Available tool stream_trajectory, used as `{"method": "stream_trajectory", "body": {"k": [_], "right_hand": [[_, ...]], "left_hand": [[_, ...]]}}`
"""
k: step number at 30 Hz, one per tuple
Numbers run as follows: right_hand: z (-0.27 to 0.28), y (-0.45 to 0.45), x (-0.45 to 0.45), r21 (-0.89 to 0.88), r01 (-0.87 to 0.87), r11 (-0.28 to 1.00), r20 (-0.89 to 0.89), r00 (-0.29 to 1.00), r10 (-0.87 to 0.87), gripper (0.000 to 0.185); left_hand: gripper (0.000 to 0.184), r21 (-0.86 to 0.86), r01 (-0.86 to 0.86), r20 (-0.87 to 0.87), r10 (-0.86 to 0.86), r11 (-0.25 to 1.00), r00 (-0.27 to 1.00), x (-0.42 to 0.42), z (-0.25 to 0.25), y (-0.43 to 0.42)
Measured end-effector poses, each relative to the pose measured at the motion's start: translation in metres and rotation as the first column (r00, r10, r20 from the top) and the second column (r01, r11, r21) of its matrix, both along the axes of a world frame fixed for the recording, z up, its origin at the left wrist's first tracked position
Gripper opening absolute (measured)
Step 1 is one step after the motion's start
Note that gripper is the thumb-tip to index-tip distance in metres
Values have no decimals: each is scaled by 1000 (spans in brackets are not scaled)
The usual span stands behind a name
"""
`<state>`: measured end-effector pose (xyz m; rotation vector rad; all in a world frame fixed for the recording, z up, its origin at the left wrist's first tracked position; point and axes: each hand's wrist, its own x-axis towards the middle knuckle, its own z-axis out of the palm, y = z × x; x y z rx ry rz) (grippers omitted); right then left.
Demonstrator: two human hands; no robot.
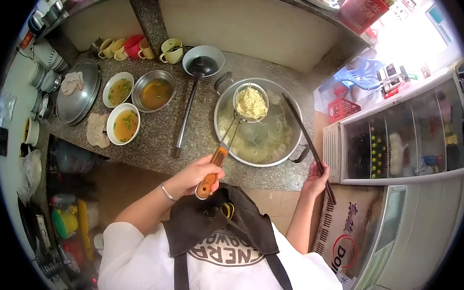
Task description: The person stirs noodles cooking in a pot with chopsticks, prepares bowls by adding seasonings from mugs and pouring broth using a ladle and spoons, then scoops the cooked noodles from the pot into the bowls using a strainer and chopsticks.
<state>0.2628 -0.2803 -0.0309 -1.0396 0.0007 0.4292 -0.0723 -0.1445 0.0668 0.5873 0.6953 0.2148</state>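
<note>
My left hand (205, 175) is closed around the orange-brown handle of a wire strainer (237, 121). Pale yellow noodles (251, 102) are heaped in the strainer's basket, which is over the far part of a large metal pot (298, 123). Cloudy broth (257, 144) with pale pieces fills the pot. Long dark chopsticks (308, 140) are gripped in my right hand (315, 180), right of the pot, and their far ends reach over the pot's right rim.
Left of the pot lie a black ladle (189, 110) in a grey bowl (217, 52), a metal soup bowl (154, 91), two white soup bowls (120, 90) (124, 125) and a lid (89, 93). Cups (171, 51) line the back wall. A glass-door fridge (405, 134) stands right.
</note>
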Motion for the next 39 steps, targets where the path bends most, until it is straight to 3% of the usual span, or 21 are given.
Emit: {"method": "stream_trajectory", "body": {"k": [2,6,9,11,14,17,19,21,23,27,28,31,33,35,37,39], "right_hand": [[13,-9,3,32,-41,999,8,999,40,26],[2,-40,18,-162,-102,982,-16,995,101,25],[-9,-38,8,-451,-276,849,-62,958,278,25],[-26,-17,-11,-293,-274,916,-115,961,251,26],[-42,4,-14,-32,-125,992,-141,983,119,25],[-29,6,-7,46,9,999,-120,993,-4,25],[-19,3,-3,98,-83,992,-49,995,89,27],[-19,2,8,68,-205,976,54,978,202,26],[-5,8,5,-126,-177,976,163,967,196,27],[19,12,18,18,-138,990,98,986,136,28],[20,16,19,-83,-86,993,248,963,105,29],[32,31,8,-38,-146,989,253,956,150,28],[46,50,-4,-64,-185,981,282,939,195,30],[63,71,-17,-85,-217,973,313,921,232,32],[79,86,-34,20,-392,920,340,868,362,31],[91,109,-70,-24,-358,934,317,883,346,26]], "left_hand": [[17,-25,-19,3,19,1000,1000,2,1,1],[19,-26,-45,24,46,999,999,3,-4,-3],[22,17,-17,25,17,1000,1000,2,-2,-4],[23,13,-20,39,20,1000,999,4,1,-6],[24,19,-20,49,19,1000,999,5,1,-10],[28,25,-25,49,24,999,999,3,-2,-10],[31,-28,-31,51,32,999,998,1,-6,-11],[23,-35,-34,79,36,999,996,-1,-4,-11],[17,-68,-56,104,62,996,993,-6,-10,-12],[16,-100,-76,135,90,992,987,-31,-18,-11],[16,-64,-36,179,47,997,983,-40,-21,-11],[18,-21,-12,259,17,1000,966,-58,-33,-10],[8,-136,-96,300,133,986,945,-64,-24,-4],[11,-124,-110,314,145,986,938,-88,-13,-1],[32,-106,-131,347,160,986,924,-134,-23,-6],[40,-29,-212,247,212,977,945,-189,2,-10]]}}
